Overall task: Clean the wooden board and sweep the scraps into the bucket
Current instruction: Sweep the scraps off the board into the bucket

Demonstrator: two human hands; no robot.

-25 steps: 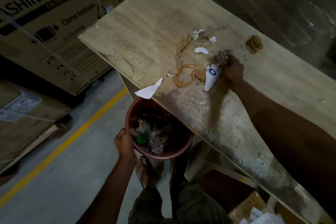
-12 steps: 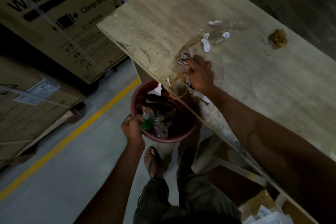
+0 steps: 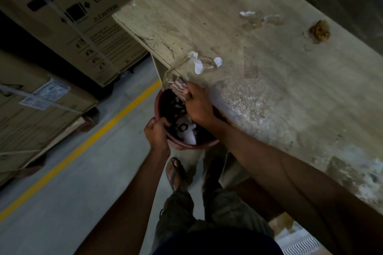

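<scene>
A pale wooden board runs from upper left to lower right, dusty and stained along its near edge. My right hand is at that edge over the bucket, shut on a striped cloth. A reddish bucket hangs just below the edge, and my left hand grips its near rim. White paper and dark trash lie inside it. Small white paper scraps rest near the board's edge, more scraps with clear plastic lie farther back, and a brown crumpled lump sits at the far right.
Large cardboard washing-machine boxes stand to the left across a grey floor with a yellow line. My sandalled foot is below the bucket. Cartons sit under the board at lower right.
My right hand dragged the cloth and scraps from mid-board to the near edge. The tape strip and white paper dropped into the bucket, which my left hand kept under the edge.
</scene>
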